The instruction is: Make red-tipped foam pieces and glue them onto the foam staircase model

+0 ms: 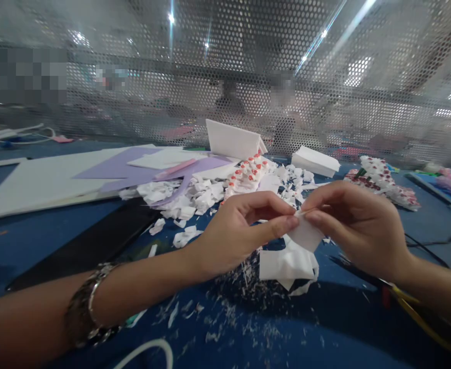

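My left hand (244, 225) and my right hand (358, 230) meet over the middle of the blue table. Thumb and forefinger of each pinch the upper edge of a small piece of white paper (306, 234), which hangs down between them. Below it lie some folded white paper pieces (287, 264) on the table. Behind my hands rests a white paper form dotted with red tips (248, 177), partly hidden by my left fingers. Crumpled scraps of white paper (202, 197) are heaped to its left.
Large white and purple sheets (52, 177) lie at the left, beside a long black object (95, 246). A white block (315, 161) and a dark-red-dotted white cluster (383, 179) sit at the right. Fine shreds (229, 307) litter the front. A perforated metal screen (195, 66) closes off the back.
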`<state>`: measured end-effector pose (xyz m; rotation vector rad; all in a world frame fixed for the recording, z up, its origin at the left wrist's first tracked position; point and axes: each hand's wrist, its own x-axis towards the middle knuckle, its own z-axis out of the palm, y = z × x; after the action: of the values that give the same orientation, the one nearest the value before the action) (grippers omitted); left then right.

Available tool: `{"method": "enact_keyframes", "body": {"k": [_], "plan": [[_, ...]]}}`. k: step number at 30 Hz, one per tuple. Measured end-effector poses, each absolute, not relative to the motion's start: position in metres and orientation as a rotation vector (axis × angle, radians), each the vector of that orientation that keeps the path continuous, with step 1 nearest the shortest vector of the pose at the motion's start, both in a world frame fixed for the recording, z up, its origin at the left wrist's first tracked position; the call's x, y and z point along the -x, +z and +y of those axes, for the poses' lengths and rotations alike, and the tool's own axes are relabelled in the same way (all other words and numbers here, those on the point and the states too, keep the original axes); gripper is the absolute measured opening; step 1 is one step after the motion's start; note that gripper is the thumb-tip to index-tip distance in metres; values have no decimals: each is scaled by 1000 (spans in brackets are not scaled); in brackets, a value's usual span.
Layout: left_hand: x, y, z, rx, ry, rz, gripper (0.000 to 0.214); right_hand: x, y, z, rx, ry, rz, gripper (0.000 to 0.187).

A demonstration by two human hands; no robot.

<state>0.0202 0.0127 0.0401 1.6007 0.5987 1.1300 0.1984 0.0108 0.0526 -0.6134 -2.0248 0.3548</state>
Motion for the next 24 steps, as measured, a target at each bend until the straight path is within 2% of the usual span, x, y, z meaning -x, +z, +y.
{"method": "enact_keyframes", "body": {"k": [3,8,14,24], "plan": [[-21,43,12,-1529,1078,629,7,-202,56,12,496,258,-2129,20],[-22,46,11,-1440,1052,653,8,-206,67,8,408,30,-2323,13],[-21,43,12,-1326,980,634,8,-209,71,6,457,-309,-2373,16],[-20,43,11,-1134,890,675,10,-211,73,0,544,-446,-2358,16]]}}
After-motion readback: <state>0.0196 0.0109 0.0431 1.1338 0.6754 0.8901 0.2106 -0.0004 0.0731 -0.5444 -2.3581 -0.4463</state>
